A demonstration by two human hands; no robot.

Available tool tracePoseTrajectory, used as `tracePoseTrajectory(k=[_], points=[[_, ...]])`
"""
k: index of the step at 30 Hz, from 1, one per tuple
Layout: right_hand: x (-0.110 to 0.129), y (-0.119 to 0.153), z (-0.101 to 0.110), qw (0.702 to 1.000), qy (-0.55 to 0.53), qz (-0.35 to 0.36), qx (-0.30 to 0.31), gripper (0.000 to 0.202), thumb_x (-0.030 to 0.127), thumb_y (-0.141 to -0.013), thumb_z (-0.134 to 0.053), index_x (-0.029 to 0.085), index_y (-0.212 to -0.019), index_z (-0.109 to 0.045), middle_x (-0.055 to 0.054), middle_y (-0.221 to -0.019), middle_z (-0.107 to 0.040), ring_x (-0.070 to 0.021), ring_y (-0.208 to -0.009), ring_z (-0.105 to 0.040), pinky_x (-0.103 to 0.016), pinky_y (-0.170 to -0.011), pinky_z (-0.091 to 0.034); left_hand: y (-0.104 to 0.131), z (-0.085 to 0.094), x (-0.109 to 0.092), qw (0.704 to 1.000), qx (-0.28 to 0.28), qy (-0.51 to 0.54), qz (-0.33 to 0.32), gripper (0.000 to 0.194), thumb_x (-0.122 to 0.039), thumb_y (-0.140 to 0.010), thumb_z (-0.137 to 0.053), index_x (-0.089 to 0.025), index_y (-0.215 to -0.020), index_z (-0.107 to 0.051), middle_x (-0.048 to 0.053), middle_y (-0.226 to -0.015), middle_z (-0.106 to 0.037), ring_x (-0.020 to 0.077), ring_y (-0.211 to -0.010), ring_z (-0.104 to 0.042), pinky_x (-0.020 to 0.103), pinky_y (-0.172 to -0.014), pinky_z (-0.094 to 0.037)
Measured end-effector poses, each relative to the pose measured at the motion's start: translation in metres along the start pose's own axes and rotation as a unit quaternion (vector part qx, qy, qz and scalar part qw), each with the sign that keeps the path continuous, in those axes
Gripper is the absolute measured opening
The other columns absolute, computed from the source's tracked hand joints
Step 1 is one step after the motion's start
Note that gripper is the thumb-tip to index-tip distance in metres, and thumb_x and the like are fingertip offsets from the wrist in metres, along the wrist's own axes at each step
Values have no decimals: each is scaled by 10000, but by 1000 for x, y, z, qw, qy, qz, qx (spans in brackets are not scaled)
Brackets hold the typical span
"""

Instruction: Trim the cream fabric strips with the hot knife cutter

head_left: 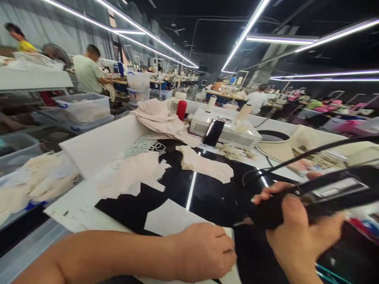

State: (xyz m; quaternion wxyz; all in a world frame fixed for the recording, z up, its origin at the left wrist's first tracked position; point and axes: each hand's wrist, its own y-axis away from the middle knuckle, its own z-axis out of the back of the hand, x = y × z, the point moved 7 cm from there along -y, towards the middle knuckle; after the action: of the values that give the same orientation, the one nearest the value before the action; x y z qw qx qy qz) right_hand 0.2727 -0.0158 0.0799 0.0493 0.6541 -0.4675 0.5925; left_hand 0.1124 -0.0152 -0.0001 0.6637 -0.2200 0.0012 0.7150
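Observation:
My left hand (pixel 205 252) rests at the front of the work surface with its fingers curled down over a white flat piece (pixel 168 217); what the fingertips pinch, if anything, is hidden. At the right, my right hand (pixel 299 228) is wrapped around a black device (pixel 334 193) with a shiny metallic panel, blurred by motion. A thick black cable (pixel 296 157) arches above the device. Beyond my left hand lie pale cut fabric pieces (pixel 136 173), and another stack of fabric pieces (pixel 207 163) sits on the glossy black tabletop (pixel 177 193).
Behind are draped fabric (pixel 160 118), a cord bundle (pixel 145 144), a red thread cone (pixel 181 109), a phone (pixel 213 132) and a white machine box (pixel 225 128). A plastic bin (pixel 85 106) and fabric heap (pixel 44 177) stand left. Several people work farther off.

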Motion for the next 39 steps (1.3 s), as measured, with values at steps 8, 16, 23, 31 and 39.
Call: tracePoseTrajectory(k=[8,16,23,31,39], points=[[-4,-4,-17,998,-29,34,38,528,365,-887,-892,297,-1324,-604,48,-851,-702,-164,-626,-657,-299,-547,-614,7,-1,-9,994,-40,-96,-24,274,-141,-1131,-483,-177,-1015,-729,98,-959,-748,240,-857,-656,367,-719,-560],[-7,-3,-14,996,-55,23,67,456,415,-896,-917,285,-1254,-667,36,-827,-703,-161,-606,-656,-286,-513,-609,17,8,-17,975,-123,-176,-56,72,-133,-1108,-653,-109,-1062,-703,48,-959,-697,181,-895,-685,295,-795,-587],[-5,-2,-15,994,-78,10,82,439,417,-912,-903,286,-1257,-666,32,-851,-688,-159,-623,-661,-285,-521,-607,18,2,-14,976,-116,-179,-50,96,-178,-1137,-636,-134,-1083,-702,54,-1017,-728,177,-975,-715,290,-875,-607],[-7,2,-15,993,-87,7,80,502,414,-906,-924,293,-1315,-660,32,-849,-705,-164,-635,-663,-281,-510,-613,19,-2,-12,976,-101,-189,-47,84,-195,-1143,-638,-154,-1099,-696,50,-1046,-735,170,-1011,-724,282,-915,-600],[-6,5,-16,994,-79,20,79,513,418,-921,-920,293,-1334,-643,34,-856,-706,-165,-647,-666,-287,-521,-620,20,0,-13,962,-161,-218,-40,125,-162,-1136,-613,-146,-1070,-718,87,-1228,-780,172,-1086,-734,280,-921,-585]])
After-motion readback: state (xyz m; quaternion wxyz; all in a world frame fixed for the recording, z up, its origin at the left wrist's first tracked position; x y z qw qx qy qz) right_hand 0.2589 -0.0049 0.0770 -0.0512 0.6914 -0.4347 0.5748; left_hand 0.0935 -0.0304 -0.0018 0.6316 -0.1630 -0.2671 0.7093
